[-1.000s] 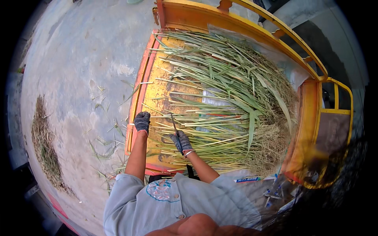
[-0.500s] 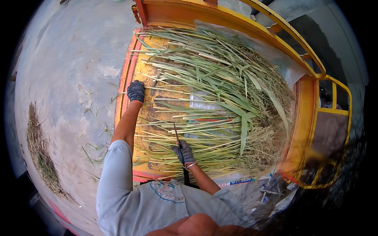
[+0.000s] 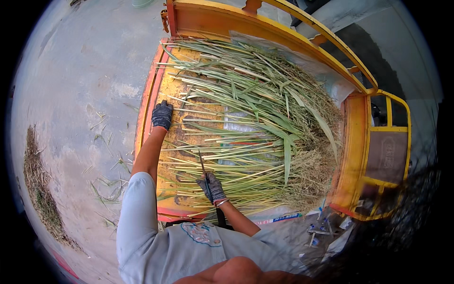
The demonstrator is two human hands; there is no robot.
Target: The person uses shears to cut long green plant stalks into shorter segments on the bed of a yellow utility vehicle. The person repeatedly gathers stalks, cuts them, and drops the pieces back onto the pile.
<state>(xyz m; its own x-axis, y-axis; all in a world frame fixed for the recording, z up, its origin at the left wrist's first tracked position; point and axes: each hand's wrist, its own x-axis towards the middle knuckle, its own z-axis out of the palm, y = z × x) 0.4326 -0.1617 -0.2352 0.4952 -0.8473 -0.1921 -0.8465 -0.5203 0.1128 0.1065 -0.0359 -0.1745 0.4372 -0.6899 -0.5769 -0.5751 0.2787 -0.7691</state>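
Note:
My left hand point(image 3: 162, 115), in a dark grey knit glove, rests near the red edge of the yellow truck bed point(image 3: 181, 124). Its fingers look curled down, and a pale stalk runs up to it from the right; whether they grip it is hidden. Lower down, my gloved right hand point(image 3: 212, 187) is closed round a knife point(image 3: 202, 163) with a thin dark blade pointing away from me over the stalks. Long green and straw-coloured stalks point(image 3: 227, 182) lie side by side across the bed, cut ends leftward and bushy seed heads point(image 3: 307, 177) rightward.
A yellow side rail point(image 3: 302, 40) bounds the bed's far side, and a yellow frame point(image 3: 388, 128) stands at the right. Plastic sheeting point(image 3: 241, 124) shows beneath the stalks. Plant scraps point(image 3: 106, 187) and a heap of dry stems point(image 3: 40, 189) lie on the concrete at left.
The view has shifted slightly. The knife and my right hand have moved slightly left over the stalks; my left hand stays at the bed's edge.

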